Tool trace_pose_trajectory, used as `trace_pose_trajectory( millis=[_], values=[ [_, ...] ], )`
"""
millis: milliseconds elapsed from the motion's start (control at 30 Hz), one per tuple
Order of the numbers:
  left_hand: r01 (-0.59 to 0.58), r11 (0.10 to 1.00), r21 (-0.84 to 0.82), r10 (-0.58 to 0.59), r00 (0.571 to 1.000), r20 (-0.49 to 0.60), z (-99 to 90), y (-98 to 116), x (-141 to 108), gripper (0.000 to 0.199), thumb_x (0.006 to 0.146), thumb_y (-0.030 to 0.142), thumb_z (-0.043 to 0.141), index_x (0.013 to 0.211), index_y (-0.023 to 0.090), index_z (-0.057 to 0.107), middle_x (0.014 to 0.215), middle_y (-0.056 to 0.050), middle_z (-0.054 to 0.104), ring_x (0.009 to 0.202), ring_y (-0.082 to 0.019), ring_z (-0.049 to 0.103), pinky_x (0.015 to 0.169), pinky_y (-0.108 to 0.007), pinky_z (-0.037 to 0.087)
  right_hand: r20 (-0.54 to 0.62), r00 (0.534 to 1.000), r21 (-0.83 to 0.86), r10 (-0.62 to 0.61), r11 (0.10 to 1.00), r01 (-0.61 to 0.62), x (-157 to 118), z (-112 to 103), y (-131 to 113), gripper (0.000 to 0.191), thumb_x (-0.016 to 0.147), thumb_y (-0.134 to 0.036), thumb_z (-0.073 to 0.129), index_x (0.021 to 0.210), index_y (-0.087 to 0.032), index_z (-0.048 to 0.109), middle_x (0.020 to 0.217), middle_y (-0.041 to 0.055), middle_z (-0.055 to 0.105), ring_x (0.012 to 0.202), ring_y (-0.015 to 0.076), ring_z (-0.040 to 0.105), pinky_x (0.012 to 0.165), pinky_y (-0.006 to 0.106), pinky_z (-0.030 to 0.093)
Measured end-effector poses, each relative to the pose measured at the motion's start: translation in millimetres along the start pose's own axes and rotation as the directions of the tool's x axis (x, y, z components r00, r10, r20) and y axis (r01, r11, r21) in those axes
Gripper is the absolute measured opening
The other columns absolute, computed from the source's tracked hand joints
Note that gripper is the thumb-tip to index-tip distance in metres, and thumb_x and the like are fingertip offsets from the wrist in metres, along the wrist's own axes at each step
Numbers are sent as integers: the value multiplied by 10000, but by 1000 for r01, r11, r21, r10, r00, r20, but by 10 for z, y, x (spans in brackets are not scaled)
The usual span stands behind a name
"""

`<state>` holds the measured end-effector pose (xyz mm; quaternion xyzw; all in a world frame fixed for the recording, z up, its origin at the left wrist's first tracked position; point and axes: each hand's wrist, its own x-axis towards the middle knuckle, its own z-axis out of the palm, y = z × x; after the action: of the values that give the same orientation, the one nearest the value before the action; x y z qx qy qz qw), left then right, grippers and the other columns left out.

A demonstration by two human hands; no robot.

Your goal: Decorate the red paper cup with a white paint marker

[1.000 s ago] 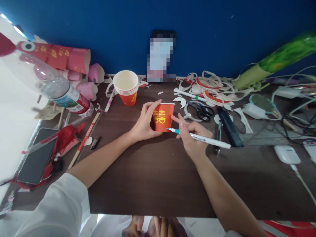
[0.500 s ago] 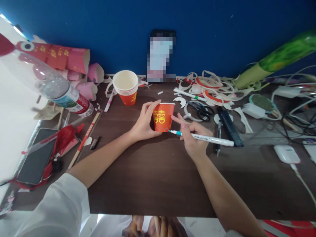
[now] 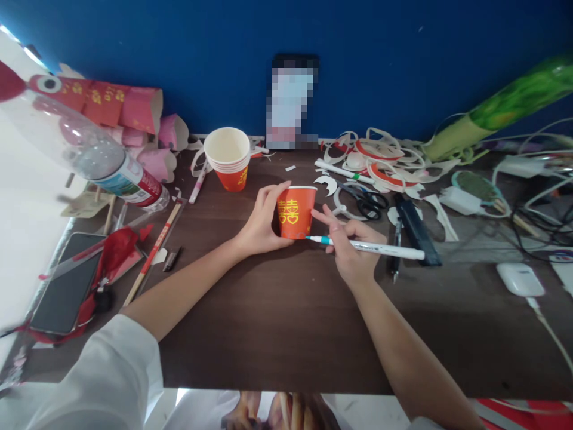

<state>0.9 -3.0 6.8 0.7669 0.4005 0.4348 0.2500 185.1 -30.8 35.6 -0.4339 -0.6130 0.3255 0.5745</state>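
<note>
An orange-red paper cup [image 3: 301,221] with yellow characters stands upright on the dark desk. My left hand [image 3: 264,224] grips it from the left, thumb low near its base and fingers by the rim. Between the fingers of my right hand [image 3: 356,248] is a white marker pen [image 3: 389,249] with a teal collar. Its tip meets the lower right edge of the cup, while a fingertip rests against or very near the cup's right side. Behind and to the left sits a stack of paper cups [image 3: 227,158].
Scissors [image 3: 371,204], a black pen [image 3: 396,254] and paper scraps [image 3: 376,158] lie to the right. On the left are a plastic bottle [image 3: 129,179], a dark phone [image 3: 67,283] and a red-and-wood stick [image 3: 154,254]. Another phone [image 3: 292,104] leans on the blue partition [image 3: 201,54].
The cup has turned slightly, its yellow characters shifting a little left. The marker's printed side has rolled a bit in my right hand. My left hand keeps its place.
</note>
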Motion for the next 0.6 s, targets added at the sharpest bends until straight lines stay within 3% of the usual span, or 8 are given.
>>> trace_pose_trajectory(
  millis=[600],
  values=[
    [-13, 1000, 9, 13, 1000, -3, -1, 10, 1, 952, 596, 307, 764, 1389, 227, 244, 1366, -154, 337, 1262, -318, 359, 1079, -504, 316, -96, 995, -34, 12, 999, -16, 10, 4, 61, 456, 868, -337, 589, 470, -217, 403, 375, -76, 410, 846, 263, 730, 974, 478, 514]
  ],
)
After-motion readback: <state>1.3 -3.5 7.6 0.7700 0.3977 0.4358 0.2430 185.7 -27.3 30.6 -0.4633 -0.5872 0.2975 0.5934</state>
